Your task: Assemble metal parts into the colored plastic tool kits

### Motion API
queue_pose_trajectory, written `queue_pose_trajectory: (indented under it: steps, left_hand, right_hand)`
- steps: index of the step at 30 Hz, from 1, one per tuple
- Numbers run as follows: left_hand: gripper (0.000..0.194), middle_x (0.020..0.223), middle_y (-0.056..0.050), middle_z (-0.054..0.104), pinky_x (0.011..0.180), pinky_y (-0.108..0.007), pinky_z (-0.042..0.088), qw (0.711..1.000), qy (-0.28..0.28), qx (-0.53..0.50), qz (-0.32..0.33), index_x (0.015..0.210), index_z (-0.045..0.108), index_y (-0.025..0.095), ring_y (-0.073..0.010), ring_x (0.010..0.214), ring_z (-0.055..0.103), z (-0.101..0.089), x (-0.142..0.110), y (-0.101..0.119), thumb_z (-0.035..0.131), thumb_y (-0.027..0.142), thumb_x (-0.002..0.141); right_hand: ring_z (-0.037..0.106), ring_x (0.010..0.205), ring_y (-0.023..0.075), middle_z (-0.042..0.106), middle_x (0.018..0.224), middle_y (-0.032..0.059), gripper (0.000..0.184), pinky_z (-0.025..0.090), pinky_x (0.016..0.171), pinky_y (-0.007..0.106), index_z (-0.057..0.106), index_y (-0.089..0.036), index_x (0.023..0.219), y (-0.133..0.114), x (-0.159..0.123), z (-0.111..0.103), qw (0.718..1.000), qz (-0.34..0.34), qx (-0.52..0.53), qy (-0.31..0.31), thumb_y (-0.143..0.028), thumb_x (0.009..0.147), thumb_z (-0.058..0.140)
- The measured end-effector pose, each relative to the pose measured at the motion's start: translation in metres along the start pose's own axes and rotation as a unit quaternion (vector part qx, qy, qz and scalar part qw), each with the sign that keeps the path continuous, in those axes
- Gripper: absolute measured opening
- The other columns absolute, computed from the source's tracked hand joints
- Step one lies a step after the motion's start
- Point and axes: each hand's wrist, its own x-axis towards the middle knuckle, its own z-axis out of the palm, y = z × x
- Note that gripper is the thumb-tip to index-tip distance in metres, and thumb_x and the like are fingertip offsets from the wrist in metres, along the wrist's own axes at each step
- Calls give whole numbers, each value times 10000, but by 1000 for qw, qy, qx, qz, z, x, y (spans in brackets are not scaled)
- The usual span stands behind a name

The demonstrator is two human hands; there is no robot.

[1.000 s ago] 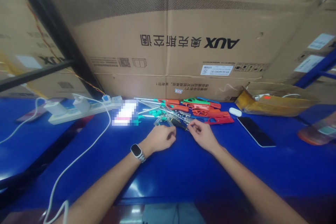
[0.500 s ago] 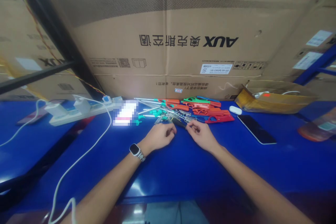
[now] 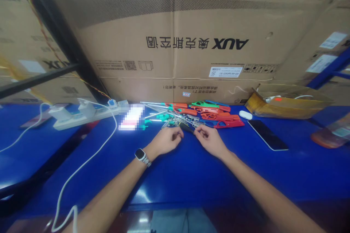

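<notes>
My left hand (image 3: 166, 141), with a watch on its wrist, rests on the blue table (image 3: 191, 174) with its fingers curled. My right hand (image 3: 209, 139) lies beside it, its fingertips pinched together. Between the two hands sits a dark-handled screwdriver (image 3: 187, 127); both hands hold its ends. Just beyond lies a heap of tools (image 3: 191, 114): red and green plastic-handled pieces and several thin screwdrivers with green and clear handles.
A big cardboard box (image 3: 175, 40) stands behind the tools. A power strip (image 3: 82, 114) with chargers and a white cable (image 3: 90, 156) lies at the left. A white earbud case (image 3: 245, 115), a dark phone (image 3: 267, 135) and an open yellow-brown box (image 3: 287, 103) are at the right.
Both hands stay at the dark-handled screwdriver; they have shifted very slightly, and the view has moved a little.
</notes>
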Motion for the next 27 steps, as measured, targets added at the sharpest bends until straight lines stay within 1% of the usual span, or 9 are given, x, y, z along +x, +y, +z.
queue_pose_trajectory:
  steps: [4,8,10,14,17,19,22,24,27]
  left_hand:
    - [188,604,42,594,555,-229,361,1000,0,-20,0,894,673,188,-110,534,516,1,0,0,502,155,825]
    - [191,594,41,575,534,-227,354,999,20,-28,7,893,674,185,-104,511,489,-4,-1,0,491,161,843]
    - [201,589,43,560,537,-232,357,998,56,-20,4,921,672,187,-108,512,487,-12,-1,-3,480,176,863]
    - [204,649,36,594,596,-241,399,985,170,-11,-22,1047,614,179,-126,581,535,-35,-3,-19,483,243,904]
    - [189,680,23,601,608,-246,415,977,205,0,-51,1023,606,173,-132,603,542,-45,-5,-32,505,277,901]
    - [176,696,18,609,616,-246,423,979,198,-5,-44,1002,605,172,-131,610,549,-45,-6,-35,504,277,903]
    - [140,690,21,611,617,-247,422,985,173,-2,-13,955,604,178,-129,609,552,-38,0,-30,495,253,907]
    - [122,700,19,615,621,-253,423,989,147,18,14,946,607,184,-135,618,558,-32,13,-21,504,232,901]
    - [115,778,-8,648,660,-271,451,992,97,61,53,946,614,188,-157,692,597,-25,43,-3,509,211,905]
  right_hand:
    - [373,489,100,413,530,-63,205,300,503,231,624,-183,789,1,0,0,1000,-1,-3,-2,-348,870,532]
    - [376,488,100,411,532,-65,198,303,503,231,628,-183,806,4,-1,0,1000,-3,-13,-3,-343,876,535]
    - [381,482,101,413,531,-65,197,309,501,231,627,-185,811,5,-1,0,1000,-4,-17,-1,-344,880,534]
    - [404,478,103,429,527,-60,181,320,501,231,630,-187,803,1,0,3,999,-21,-28,-5,-328,872,539]
    - [412,476,105,443,527,-57,172,322,499,232,626,-187,808,-2,4,3,999,-23,-36,-11,-325,867,541]
    - [422,482,107,458,538,-55,169,330,503,232,618,-190,819,-2,7,0,999,-19,-46,-9,-330,868,538]
    - [456,497,116,504,566,-45,161,351,520,237,611,-194,832,0,12,-9,998,-7,-67,8,-330,866,532]
    - [497,524,129,550,596,-30,148,376,547,247,610,-197,826,4,17,-19,996,1,-86,25,-316,858,528]
    - [576,630,162,636,700,5,106,421,625,274,609,-201,819,13,27,-35,990,7,-126,57,-267,837,528]
